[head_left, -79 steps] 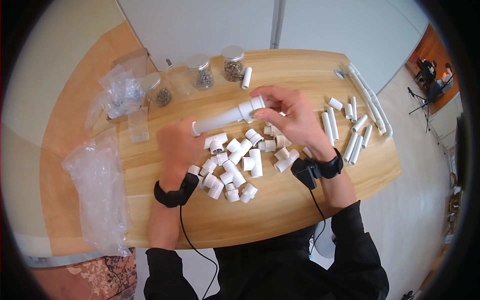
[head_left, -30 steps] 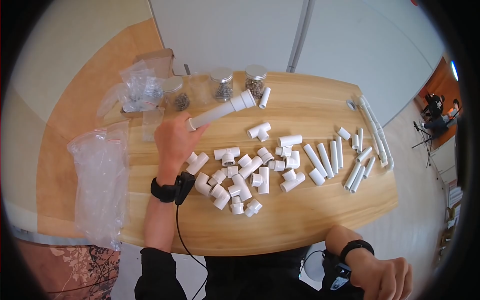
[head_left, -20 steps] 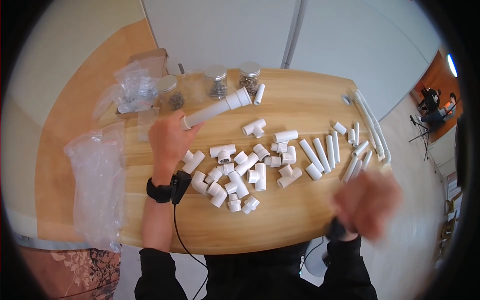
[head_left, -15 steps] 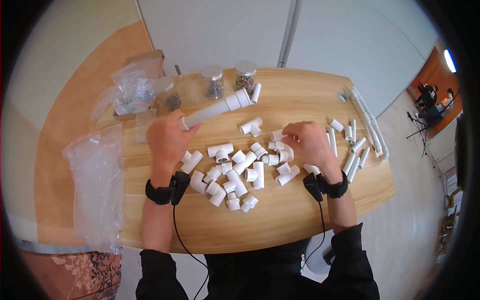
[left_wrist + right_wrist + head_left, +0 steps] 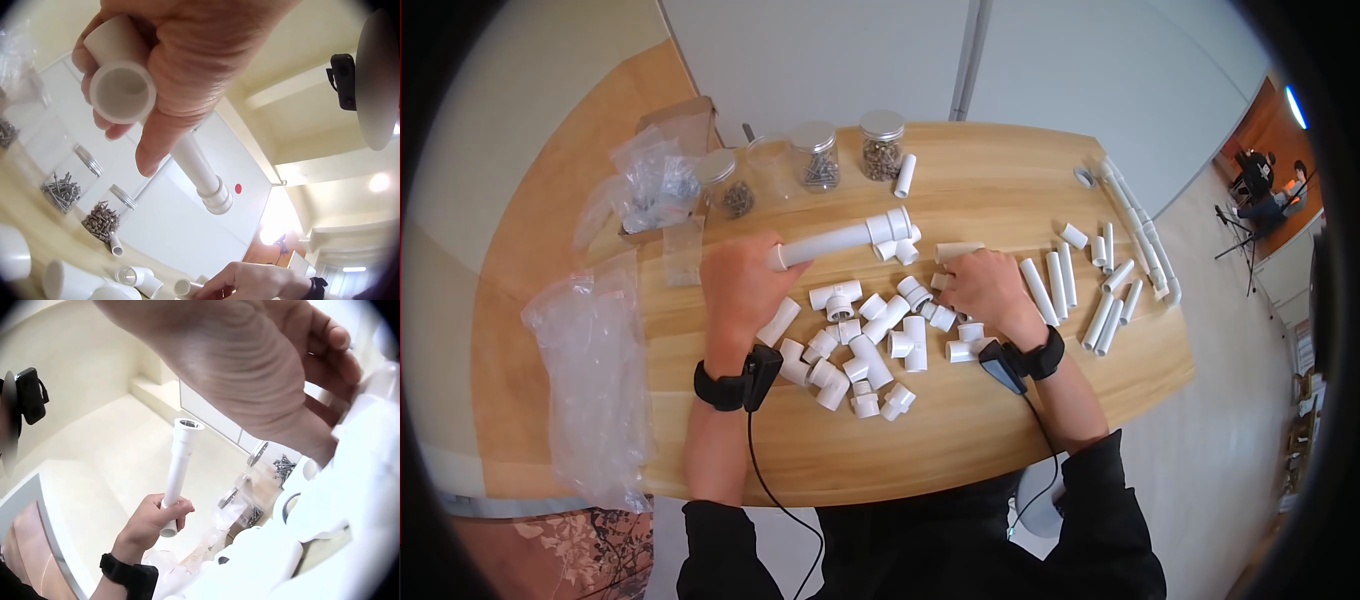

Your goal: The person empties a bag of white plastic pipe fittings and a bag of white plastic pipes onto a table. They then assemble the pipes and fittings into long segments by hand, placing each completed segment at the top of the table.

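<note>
My left hand (image 5: 743,285) grips a white plastic pipe (image 5: 825,243), holding it raised above the table. At the pipe's far end sits a wider socket fitting (image 5: 889,226). In the left wrist view, the open mouth of a white fitting (image 5: 122,92) shows within the left palm. My right hand (image 5: 985,288) is down at the right side of the pile of white pipe fittings (image 5: 870,355), fingers bent over them. A tee fitting (image 5: 958,250) lies just beyond its knuckles. The right fingertips are hidden in the head view, and I cannot tell whether they hold a fitting.
Lidded jars (image 5: 814,158) of screws stand along the back edge, with a short pipe (image 5: 905,175) beside them. Plastic bags (image 5: 595,385) lie at the left. Loose pipe lengths (image 5: 1055,285) lie right of the pile; a long pipe assembly (image 5: 1140,230) lines the right edge.
My right hand let go of the held pipe's end, swung down past the table's front right, then came back to the pile's right side. The left hand kept its grip.
</note>
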A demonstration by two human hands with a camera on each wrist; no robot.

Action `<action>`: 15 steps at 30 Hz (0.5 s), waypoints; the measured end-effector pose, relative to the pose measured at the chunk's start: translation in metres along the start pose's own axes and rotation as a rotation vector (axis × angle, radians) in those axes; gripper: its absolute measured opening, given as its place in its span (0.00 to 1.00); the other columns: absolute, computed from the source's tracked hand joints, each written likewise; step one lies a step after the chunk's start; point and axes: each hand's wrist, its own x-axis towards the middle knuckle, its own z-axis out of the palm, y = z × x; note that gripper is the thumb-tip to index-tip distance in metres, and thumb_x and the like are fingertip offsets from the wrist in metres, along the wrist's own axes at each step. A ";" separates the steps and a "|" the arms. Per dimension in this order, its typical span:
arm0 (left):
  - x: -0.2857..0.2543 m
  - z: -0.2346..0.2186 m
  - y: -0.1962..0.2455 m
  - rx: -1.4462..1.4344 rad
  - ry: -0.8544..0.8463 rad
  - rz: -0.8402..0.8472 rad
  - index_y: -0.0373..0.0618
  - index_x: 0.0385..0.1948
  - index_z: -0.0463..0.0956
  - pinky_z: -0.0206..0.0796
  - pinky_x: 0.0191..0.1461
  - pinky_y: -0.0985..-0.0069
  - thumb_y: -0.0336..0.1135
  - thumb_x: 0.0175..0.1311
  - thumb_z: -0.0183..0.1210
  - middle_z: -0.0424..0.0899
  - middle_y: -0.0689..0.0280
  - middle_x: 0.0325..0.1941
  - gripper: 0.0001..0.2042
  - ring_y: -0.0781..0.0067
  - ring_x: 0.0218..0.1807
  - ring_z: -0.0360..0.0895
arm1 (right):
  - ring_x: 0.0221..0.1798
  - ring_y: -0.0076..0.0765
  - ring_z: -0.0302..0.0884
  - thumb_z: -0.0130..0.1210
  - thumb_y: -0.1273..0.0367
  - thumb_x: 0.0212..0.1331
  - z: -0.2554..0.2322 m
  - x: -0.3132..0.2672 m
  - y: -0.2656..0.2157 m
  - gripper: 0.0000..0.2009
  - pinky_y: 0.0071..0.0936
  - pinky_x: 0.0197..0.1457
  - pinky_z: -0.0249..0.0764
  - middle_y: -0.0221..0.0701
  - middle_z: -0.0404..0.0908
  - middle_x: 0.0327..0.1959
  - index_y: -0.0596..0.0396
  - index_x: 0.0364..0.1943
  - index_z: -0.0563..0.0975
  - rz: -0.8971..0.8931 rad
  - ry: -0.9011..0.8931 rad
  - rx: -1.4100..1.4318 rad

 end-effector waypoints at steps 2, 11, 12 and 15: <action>-0.001 0.001 0.001 0.006 -0.045 0.014 0.46 0.20 0.78 0.63 0.24 0.70 0.41 0.41 0.67 0.76 0.61 0.15 0.11 0.59 0.20 0.73 | 0.32 0.44 0.78 0.56 0.65 0.39 0.003 0.002 0.001 0.08 0.34 0.36 0.73 0.39 0.78 0.24 0.55 0.18 0.78 0.029 0.003 -0.016; -0.001 0.010 0.002 0.007 -0.062 0.083 0.46 0.17 0.76 0.62 0.24 0.66 0.44 0.40 0.67 0.76 0.61 0.18 0.13 0.56 0.23 0.73 | 0.28 0.43 0.74 0.59 0.72 0.41 -0.043 -0.019 0.008 0.12 0.33 0.33 0.71 0.36 0.76 0.24 0.58 0.32 0.74 -0.264 0.363 0.389; -0.001 0.010 0.003 0.006 -0.067 0.093 0.46 0.17 0.76 0.62 0.24 0.66 0.44 0.40 0.67 0.76 0.61 0.18 0.13 0.56 0.23 0.73 | 0.28 0.43 0.74 0.59 0.72 0.41 -0.045 -0.020 0.008 0.12 0.33 0.33 0.71 0.36 0.76 0.24 0.58 0.32 0.74 -0.254 0.368 0.391; -0.001 0.008 0.007 -0.063 -0.123 0.083 0.45 0.17 0.76 0.62 0.24 0.66 0.44 0.40 0.67 0.76 0.60 0.18 0.13 0.56 0.23 0.73 | 0.29 0.41 0.72 0.59 0.74 0.42 -0.048 -0.024 0.005 0.13 0.30 0.32 0.71 0.36 0.75 0.27 0.60 0.35 0.74 -0.404 0.448 0.469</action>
